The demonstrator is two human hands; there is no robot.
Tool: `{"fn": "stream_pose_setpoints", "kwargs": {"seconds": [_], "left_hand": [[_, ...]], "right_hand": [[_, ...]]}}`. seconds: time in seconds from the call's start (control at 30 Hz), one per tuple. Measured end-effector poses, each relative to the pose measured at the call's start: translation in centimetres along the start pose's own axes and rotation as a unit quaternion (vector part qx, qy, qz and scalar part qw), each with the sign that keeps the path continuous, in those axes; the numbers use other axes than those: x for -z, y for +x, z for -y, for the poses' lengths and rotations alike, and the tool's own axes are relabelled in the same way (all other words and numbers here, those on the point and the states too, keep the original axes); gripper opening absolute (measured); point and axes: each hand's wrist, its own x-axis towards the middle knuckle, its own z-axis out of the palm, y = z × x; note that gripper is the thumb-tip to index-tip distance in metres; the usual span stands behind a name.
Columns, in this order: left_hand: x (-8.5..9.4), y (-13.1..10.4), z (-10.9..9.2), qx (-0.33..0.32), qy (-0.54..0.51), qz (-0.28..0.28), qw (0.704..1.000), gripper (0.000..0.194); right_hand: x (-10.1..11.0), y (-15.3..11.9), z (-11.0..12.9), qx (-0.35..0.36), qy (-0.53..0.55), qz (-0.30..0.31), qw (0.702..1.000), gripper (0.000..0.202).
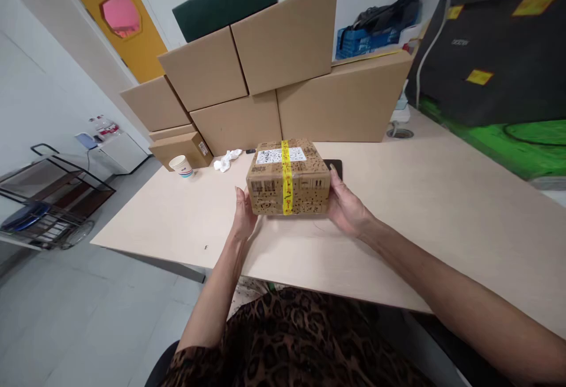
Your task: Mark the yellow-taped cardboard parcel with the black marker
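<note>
A brown cardboard box (309, 198) with dark specks, a white label and a strip of yellow tape is held between my two hands over the table (424, 210). My left hand (244, 215) grips its left side, thumb pointing up. On the opposite side, my right hand (347, 205) presses against the box, with its thumb along the edge. The fingers under and behind the box are partly hidden. Behind the right side of the box lies a dark flat object (336, 166), partly covered, that looks like a phone.
Large stacked cartons (239, 121) line the table's back, with a dark green box (225, 0) on top. At left are a paper cup (181, 166), crumpled tissue (227, 160) and a small carton (183, 150). A cable grommet (400, 133) sits back right; a cart (53, 198) stands left.
</note>
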Motion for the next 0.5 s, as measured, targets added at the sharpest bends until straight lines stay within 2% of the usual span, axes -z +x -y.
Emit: {"fn": "stream_pose_setpoints", "kwargs": {"seconds": [0.1, 0.27, 0.37, 0.5], "left_hand": [[0.1, -0.4, 0.0, -0.045, 0.028, 0.017, 0.998, 0.083], [0.7, -0.3, 0.6, -0.100, 0.101, 0.038, 0.989, 0.085], [1.6, -0.1, 1.1, -0.161, 0.161, 0.032, 0.973, 0.090], [2.4, 0.1, 1.3, -0.223, 0.238, 0.013, 0.945, 0.093]], "right_hand": [[-0.2, 0.1, 0.2, 0.018, 0.002, -0.029, 0.999, 0.065], [0.1, 0.3, 0.3, 0.076, -0.032, -0.035, 0.996, 0.066], [0.2, 0.4, 0.7, 0.117, -0.030, -0.039, 0.992, 0.064], [0.3, 0.2, 1.0, 0.124, -0.009, -0.040, 0.991, 0.062]]}}
